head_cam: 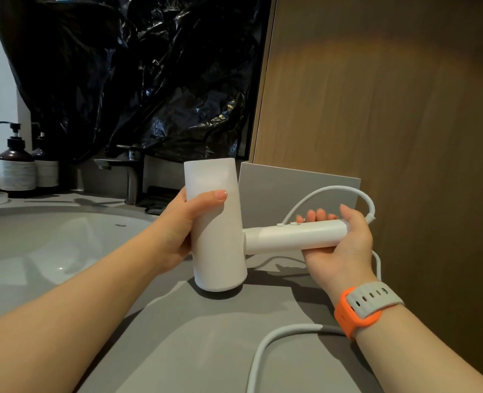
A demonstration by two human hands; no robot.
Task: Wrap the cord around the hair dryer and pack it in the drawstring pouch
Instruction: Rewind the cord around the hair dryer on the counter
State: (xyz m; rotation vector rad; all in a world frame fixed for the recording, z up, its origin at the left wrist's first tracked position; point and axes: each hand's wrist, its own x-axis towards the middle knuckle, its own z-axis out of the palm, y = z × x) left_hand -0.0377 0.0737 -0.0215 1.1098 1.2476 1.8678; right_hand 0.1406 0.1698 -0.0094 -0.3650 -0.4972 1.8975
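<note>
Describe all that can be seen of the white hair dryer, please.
The hair dryer is white, matte, plastic-looking. Its thick barrel stands upright, lower end at the grey counter; the round handle juts right, horizontal, with two small buttons on top. The left hand grips the barrel, the right hand holds the handle's end. Its white cord leaves that end, arches behind the handle and trails over the counter, not yet wound.

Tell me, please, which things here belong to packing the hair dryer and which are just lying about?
For the job: hair dryer, its cord, the left hand and right hand gripping it. No pouch is in view.
Lying about: pump bottles, faucet, sink, black plastic sheet.
</note>
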